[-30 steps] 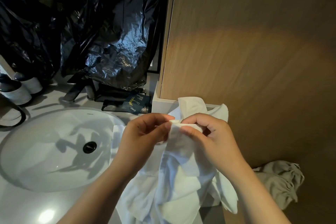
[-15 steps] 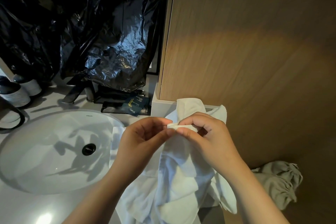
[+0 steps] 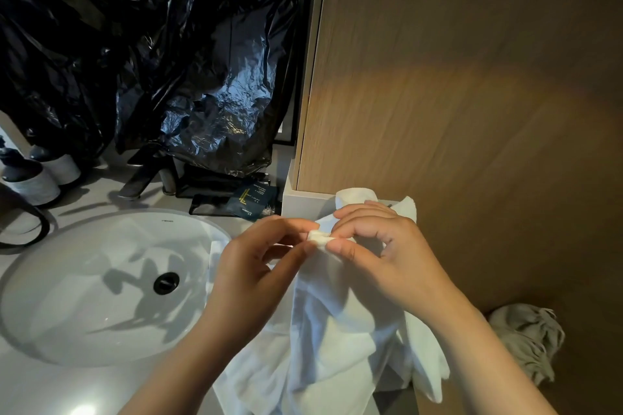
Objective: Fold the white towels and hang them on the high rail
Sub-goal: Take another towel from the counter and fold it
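White towel (image 3: 337,323) hanging unfolded below fingertips; left hand (image 3: 256,273) and right hand (image 3: 381,253) both pinching its top corner together. Folding barely starting; rail not showing, hanging remaining.

Both bare forearms are raised from the bottom of the view and angled inward, so that the hands are brought together at the centre. The left hand (image 3: 256,266) is turned palm inward, its fingers curled and its thumb and forefinger pressed together at the pinch point. The right hand (image 3: 384,253) is set directly opposite, knuckles up; its thumb lies under the pinch and its forefinger over it, while the remaining fingers are arched loosely behind. One small bunched corner of the white towel (image 3: 337,320) is pinched by both hands, fingertips almost touching across it. The wrists are held slightly bent.
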A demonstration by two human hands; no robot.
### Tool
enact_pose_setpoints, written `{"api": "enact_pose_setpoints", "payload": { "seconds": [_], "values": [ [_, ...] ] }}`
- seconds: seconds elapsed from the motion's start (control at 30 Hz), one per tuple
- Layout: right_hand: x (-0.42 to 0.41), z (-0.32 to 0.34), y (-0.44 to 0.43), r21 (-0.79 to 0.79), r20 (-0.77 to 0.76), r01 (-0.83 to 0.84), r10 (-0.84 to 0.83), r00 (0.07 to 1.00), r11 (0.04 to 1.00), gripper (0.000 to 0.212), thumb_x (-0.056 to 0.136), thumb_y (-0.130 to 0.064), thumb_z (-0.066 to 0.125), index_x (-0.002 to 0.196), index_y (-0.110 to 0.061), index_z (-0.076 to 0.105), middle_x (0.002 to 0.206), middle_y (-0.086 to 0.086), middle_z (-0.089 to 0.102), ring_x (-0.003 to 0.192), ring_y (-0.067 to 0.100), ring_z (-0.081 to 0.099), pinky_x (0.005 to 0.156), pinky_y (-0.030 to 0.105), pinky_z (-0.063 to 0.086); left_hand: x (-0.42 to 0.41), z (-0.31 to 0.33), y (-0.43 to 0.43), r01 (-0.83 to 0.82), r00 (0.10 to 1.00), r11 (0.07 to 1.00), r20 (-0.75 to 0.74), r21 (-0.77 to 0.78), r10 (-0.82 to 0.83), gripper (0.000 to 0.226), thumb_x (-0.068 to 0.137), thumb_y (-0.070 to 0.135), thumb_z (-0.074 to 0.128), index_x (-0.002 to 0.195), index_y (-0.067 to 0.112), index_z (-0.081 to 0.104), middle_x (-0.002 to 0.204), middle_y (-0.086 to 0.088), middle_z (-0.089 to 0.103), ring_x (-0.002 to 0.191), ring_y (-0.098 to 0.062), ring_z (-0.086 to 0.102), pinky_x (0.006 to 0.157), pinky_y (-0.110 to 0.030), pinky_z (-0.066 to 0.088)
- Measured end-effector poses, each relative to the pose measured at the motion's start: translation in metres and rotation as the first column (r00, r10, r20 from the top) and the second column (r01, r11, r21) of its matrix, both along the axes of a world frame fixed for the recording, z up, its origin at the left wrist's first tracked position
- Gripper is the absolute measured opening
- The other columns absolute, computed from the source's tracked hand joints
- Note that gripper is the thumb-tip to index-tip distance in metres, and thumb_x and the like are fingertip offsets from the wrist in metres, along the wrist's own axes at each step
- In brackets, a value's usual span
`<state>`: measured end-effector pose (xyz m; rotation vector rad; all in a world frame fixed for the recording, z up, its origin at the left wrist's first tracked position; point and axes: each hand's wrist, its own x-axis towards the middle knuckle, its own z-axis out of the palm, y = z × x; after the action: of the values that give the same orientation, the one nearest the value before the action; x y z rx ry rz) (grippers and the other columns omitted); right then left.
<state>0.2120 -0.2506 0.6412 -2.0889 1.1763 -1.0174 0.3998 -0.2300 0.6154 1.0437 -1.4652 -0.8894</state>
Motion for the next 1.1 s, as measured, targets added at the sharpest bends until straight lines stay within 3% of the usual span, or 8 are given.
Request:
{"api": "enact_pose_setpoints", "payload": {
  "seconds": [0.1,0.17,0.33,0.47,0.63,0.8,0.97,1.1],
  "values": [
    [0.002,-0.003,-0.002,-0.016,0.03,0.024,-0.023,0.999,1.0,0.01,0.085,-0.024,0.07,0.077,-0.021,0.075,0.087,-0.011,0.072,0.094,0.011,0.066,0.112,0.018,0.025,0.0,-0.003,-0.002,-0.027,1.0,0.997,-0.004,0.079,0.028,0.011,0.087,0.01,0.07,0.094,0.018,0.073,0.083,-0.003,0.073,0.08,-0.018,0.069,0.075,-0.034,0.057],
    [0.005,-0.005,-0.002,-0.012,0.051,0.016,-0.016,0.999,1.0,0.011,0.087,-0.023,0.071,0.078,-0.017,0.075,0.086,-0.009,0.072,0.09,0.014,0.066,0.107,0.015,0.03,-0.001,-0.004,-0.001,-0.031,1.0,0.994,0.006,0.106,0.031,0.007,0.086,0.011,0.069,0.088,0.017,0.073,0.079,-0.005,0.073,0.075,-0.021,0.068,0.072,-0.036,0.056],
    [0.005,-0.003,-0.003,-0.003,0.087,-0.009,0.009,0.996,1.0,0.013,0.089,-0.026,0.068,0.078,-0.02,0.074,0.086,-0.01,0.07,0.091,0.015,0.063,0.089,0.021,0.043,-0.003,0.0,0.003,-0.041,0.993,0.997,-0.112,0.06,0.048,0.01,0.085,0.019,0.064,0.088,0.014,0.073,0.08,0.001,0.073,0.075,-0.007,0.067,0.071,-0.019,0.052],
    [-0.003,-0.002,-0.009,0.013,-0.016,-0.05,0.05,0.999,0.999,0.032,0.093,-0.03,0.058,0.074,-0.007,0.071,0.085,-0.005,0.071,0.089,0.011,0.063,0.101,0.035,0.038,-0.006,0.013,-0.001,-0.089,0.983,0.996,-0.164,-0.013,0.085,0.01,0.091,0.022,0.063,0.085,0.017,0.069,0.075,0.004,0.068,0.07,-0.002,0.06,0.064,-0.012,0.045],
    [-0.019,-0.003,-0.014,0.027,-0.136,0.012,-0.008,0.991,1.0,0.032,0.093,-0.036,0.055,0.077,-0.015,0.073,0.089,-0.01,0.069,0.094,0.009,0.063,0.112,0.045,0.028,0.005,0.026,-0.028,-0.209,0.968,0.977,-0.137,0.029,0.211,0.023,0.09,0.034,0.049,0.085,0.019,0.064,0.083,-0.003,0.065,0.075,-0.014,0.06,0.07,-0.036,0.049],
    [-0.021,-0.002,-0.022,-0.023,-0.329,0.012,-0.019,0.944,1.0,0.028,0.098,-0.035,0.056,0.081,-0.022,0.074,0.089,-0.017,0.063,0.092,0.002,0.058,0.115,0.037,0.02,0.003,0.037,-0.058,-0.235,0.95,0.971,-0.201,0.037,0.237,0.018,0.091,0.032,0.047,0.079,0.026,0.058,0.065,0.013,0.057,0.06,-0.003,0.05,0.056,-0.015,0.042],
    [-0.033,0.0,-0.034,-0.031,-0.392,-0.004,-0.009,0.92,1.0,0.044,0.099,-0.043,0.049,0.069,-0.014,0.064,0.076,-0.007,0.06,0.077,0.006,0.053,0.085,0.021,0.034,0.009,0.061,-0.091,-0.271,0.95,0.962,-0.165,-0.01,0.266,0.02,0.09,0.035,0.049,0.071,0.036,0.057,0.07,0.013,0.057,0.067,-0.007,0.05,0.067,-0.028,0.043],
    [-0.052,-0.013,-0.039,0.039,-0.411,0.07,-0.048,0.91,0.997,0.049,0.099,-0.043,0.049,0.055,-0.023,0.039,0.064,-0.006,0.043,0.059,0.01,0.044,0.058,0.027,0.032,0.019,0.064,-0.111,-0.313,0.947,0.946,-0.097,-0.079,0.305,0.019,0.096,0.031,0.048,0.079,0.031,0.056,0.077,0.011,0.058,0.071,-0.006,0.052,0.069,-0.023,0.045]
  ]
}}
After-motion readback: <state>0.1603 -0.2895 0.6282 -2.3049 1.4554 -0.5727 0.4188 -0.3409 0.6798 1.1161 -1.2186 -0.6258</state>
